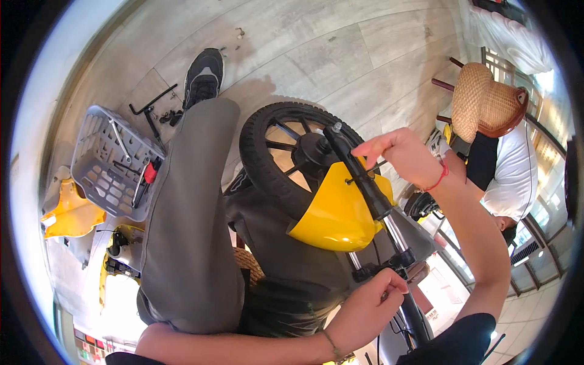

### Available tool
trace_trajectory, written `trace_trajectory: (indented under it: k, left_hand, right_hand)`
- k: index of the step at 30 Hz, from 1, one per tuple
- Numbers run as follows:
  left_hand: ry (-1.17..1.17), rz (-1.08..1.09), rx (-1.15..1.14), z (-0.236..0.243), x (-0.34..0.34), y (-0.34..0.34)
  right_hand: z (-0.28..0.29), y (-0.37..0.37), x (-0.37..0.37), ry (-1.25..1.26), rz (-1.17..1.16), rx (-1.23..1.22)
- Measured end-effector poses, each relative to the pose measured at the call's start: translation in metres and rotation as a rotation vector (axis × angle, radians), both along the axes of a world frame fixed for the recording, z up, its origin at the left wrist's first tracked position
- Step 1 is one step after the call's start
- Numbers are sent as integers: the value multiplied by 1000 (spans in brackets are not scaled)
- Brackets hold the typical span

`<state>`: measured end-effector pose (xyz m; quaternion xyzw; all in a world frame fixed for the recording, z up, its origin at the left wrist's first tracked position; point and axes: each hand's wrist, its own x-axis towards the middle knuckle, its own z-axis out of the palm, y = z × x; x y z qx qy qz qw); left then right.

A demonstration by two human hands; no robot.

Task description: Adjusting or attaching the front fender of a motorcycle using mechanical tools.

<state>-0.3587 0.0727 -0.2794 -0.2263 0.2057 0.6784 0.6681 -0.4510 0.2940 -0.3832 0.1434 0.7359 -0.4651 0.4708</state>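
The floor [365, 55] is pale grey wood-look planking, with a few small dark bits of hardware [167, 115] and a black angled tool [149, 108] lying on it near a black shoe [204, 76]. To the left sits a grey plastic basket [109, 161] holding tools, one with a red handle, and below it a loose yellow body panel [70, 216]. At the right another person in a white top and a woven straw hat [483, 100] sits close by, in front of a railing.

Across the person's grey-trousered leg [188, 231] lies the front end of a small two-wheeler: a black spoked wheel [286, 143] with a knobbly tyre, a glossy yellow mudguard [340, 213] just under it, and a black fork leg [359, 170] running down to chromed tubes.

The right hand [404, 155], with a red cord at the wrist, has its grip pinched on a thin metal tool [365, 173] whose tip meets the fork leg just above the mudguard. The left hand [368, 304] has its grip clenched round the lower black clamp [389, 264] of the fork, near the chromed tubes
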Motion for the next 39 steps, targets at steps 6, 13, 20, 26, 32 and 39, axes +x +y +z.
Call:
trace_trajectory:
  k: [6,13,20,26,32,39]
  left_hand:
    - [-33,-25,23,-7,4,4]
    - [-11,-51,-30,-19,10,11]
    - [43,-92,-153,-28,6,13]
    - [297,29,-386,-57,-29,39]
    - [985,-178,-341,-144,-64,69]
    - [1294,-506,-170,-167,-63,66]
  right_hand:
    - [-9,-5,7,-16,-42,59]
    - [-14,-8,15,126,-431,-126]
    - [-26,-11,37,265,-797,-236]
    - [-10,-15,31,178,-621,-257]
    - [-21,11,35,43,-675,-368]
    - [-11,0,31,90,-485,-442]
